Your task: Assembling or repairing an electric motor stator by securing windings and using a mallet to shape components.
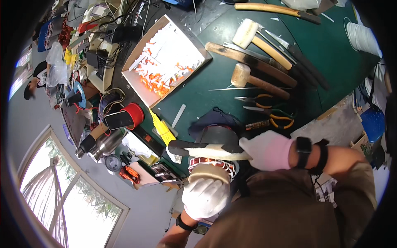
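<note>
The green table (339,45) spreads out before me, with an open cardboard box (145,41) of white and orange scraps toward its far side. Nearer my body, my gloved right hand (266,151) has its fingers closed on one end of a long black-and-cream bar (206,151), while my gloved left hand (206,197) rests against a tan rounded piece (209,172) — fingertips hidden, so I cannot tell how far they close — and the red, white-laced ring (211,161) sits between piece and bar.

The gloved left hand (206,197) hid the near part of the beige cylinder (209,172); the lower edge cut off its forearm (175,237).
</note>
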Demonstrator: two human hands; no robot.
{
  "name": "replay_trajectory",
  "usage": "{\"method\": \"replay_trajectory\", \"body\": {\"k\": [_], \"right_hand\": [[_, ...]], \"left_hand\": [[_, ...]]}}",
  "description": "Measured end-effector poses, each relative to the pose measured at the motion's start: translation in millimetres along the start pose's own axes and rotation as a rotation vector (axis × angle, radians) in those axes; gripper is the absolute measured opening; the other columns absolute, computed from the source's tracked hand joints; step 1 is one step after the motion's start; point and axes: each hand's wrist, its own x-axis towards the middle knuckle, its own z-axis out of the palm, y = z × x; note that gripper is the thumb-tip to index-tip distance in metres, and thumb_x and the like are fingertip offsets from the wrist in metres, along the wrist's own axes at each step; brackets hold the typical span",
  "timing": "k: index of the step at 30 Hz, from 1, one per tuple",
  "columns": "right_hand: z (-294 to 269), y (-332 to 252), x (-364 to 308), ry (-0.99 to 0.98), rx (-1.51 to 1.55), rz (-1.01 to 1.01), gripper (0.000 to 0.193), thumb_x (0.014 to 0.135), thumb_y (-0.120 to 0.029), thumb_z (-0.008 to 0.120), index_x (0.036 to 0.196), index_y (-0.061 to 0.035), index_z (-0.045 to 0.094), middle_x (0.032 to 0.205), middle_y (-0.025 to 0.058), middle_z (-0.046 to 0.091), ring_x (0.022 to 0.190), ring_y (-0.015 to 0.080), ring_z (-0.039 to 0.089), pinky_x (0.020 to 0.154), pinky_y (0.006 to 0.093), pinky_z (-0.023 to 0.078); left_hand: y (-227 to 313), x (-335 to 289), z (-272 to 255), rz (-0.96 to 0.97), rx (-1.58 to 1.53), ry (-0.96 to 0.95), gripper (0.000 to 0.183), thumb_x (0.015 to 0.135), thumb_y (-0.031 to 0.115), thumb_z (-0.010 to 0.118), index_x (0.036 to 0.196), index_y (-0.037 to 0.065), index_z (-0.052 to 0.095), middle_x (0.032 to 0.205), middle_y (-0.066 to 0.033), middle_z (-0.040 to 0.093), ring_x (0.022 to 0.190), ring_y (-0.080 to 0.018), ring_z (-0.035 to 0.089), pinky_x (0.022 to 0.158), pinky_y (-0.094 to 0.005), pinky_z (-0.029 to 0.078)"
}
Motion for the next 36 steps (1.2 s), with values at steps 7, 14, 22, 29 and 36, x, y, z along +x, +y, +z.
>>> {"method": "replay_trajectory", "body": {"k": [7, 14, 22, 29, 36], "right_hand": [[7, 5, 3, 0.445, -0.103, -0.177, 0.031, 0.084, -0.015, 0.064, 0.107, 0.0045, 0.059, 0.077, 0.026, 0.068, 0.079, 0.0425, 0.071, 0.07, 0.0492, 0.056], [-42, -3, 0, 0.459, 0.169, -0.072, 0.032, 0.085, -0.019, 0.066, 0.108, -0.0002, 0.058, 0.076, 0.0217, 0.069, 0.074, 0.0427, 0.07, 0.065, 0.0505, 0.055], [-24, 4, 1, 0.083, -0.034, -0.039, 0.032, 0.086, -0.019, 0.064, 0.109, 0.001, 0.057, 0.078, 0.0211, 0.069, 0.077, 0.0428, 0.071, 0.069, 0.0512, 0.056], [13, -1, 1, -0.104, 0.05, -0.038, 0.032, 0.087, -0.018, 0.063, 0.112, 0.0018, 0.057, 0.078, 0.0206, 0.07, 0.076, 0.0414, 0.072, 0.072, 0.0493, 0.057], [-5, -1, -5, 0.484, 0.141, -0.077, 0.022, 0.086, -0.012, 0.064, 0.102, 0.0003, 0.055, 0.07, 0.0188, 0.067, 0.066, 0.0408, 0.07, 0.061, 0.0499, 0.054]], "left_hand": [[-11, 12, -11, 0.127, -0.028, -0.206, 0.022, 0.074, 0.031, 0.078, 0.091, 0.018, 0.077, 0.102, 0.0027, 0.074, 0.094, -0.0194, 0.07, 0.081, -0.0374, 0.056], [10, 25, -13, -0.13, -0.022, 0.032, 0.025, 0.073, 0.02, 0.075, 0.096, 0.011, 0.07, 0.097, -0.0062, 0.07, 0.084, -0.0291, 0.066, 0.076, -0.0438, 0.053], [2, 17, -6, -0.049, 0.002, 0.057, 0.024, 0.072, 0.022, 0.077, 0.094, 0.013, 0.074, 0.099, -0.0025, 0.072, 0.087, -0.0244, 0.067, 0.078, -0.0413, 0.055], [-12, 5, -9, 0.115, -0.031, -0.171, 0.026, 0.072, 0.03, 0.079, 0.09, 0.012, 0.075, 0.099, -0.0027, 0.073, 0.089, -0.0252, 0.069, 0.08, -0.0403, 0.056], [16, 12, -3, -0.247, -0.034, 0.04, 0.024, 0.067, 0.021, 0.075, 0.088, 0.008, 0.074, 0.09, -0.0083, 0.071, 0.082, -0.0288, 0.069, 0.075, -0.042, 0.054]]}}
